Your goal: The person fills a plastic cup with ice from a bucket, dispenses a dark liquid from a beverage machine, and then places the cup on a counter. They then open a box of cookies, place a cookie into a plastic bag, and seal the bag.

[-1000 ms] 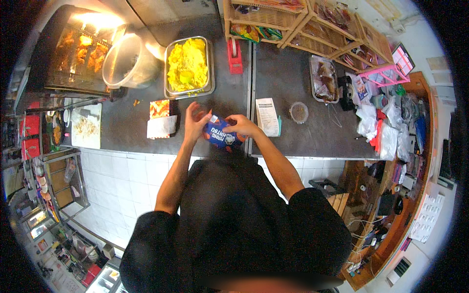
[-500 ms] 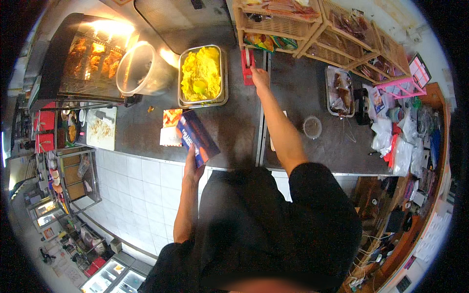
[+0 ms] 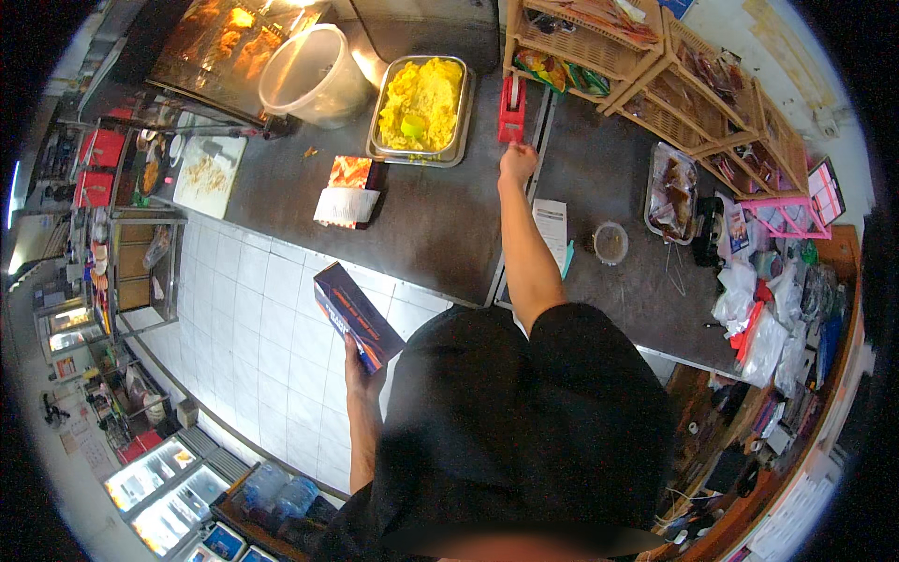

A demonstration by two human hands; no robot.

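Observation:
My left hand (image 3: pixel 360 371) grips a long dark blue box (image 3: pixel 358 317) with orange and white print, held tilted beyond the counter's front edge, over the tiled floor. My right arm reaches forward across the counter. At the near end of a red tape dispenser (image 3: pixel 511 110), my right hand (image 3: pixel 518 162) has its fingers pinched together. Whatever is between them is too small to make out. Left of the dispenser, a steel tray (image 3: pixel 463 140) holds yellow mashed food with a light green scoop (image 3: pixel 412 125) in it. An orange-patterned box (image 3: pixel 350 172) with a white paper (image 3: pixel 345 206) against it rests on the counter.
A clear plastic bucket (image 3: pixel 318 80) stands beside a lit display case (image 3: pixel 220 47) of food. Wicker shelves (image 3: pixel 646 80) rise behind the dispenser. Rightward lie a printed sheet (image 3: pixel 551 225), a round clear lid (image 3: pixel 611 243), a tray of bagged items (image 3: pixel 670 192) and plastic bags (image 3: pixel 744 281).
The view has shifted. My left hand has drawn the blue box back from above the counter to over the floor. My right hand has moved from the dispenser's side to its near end.

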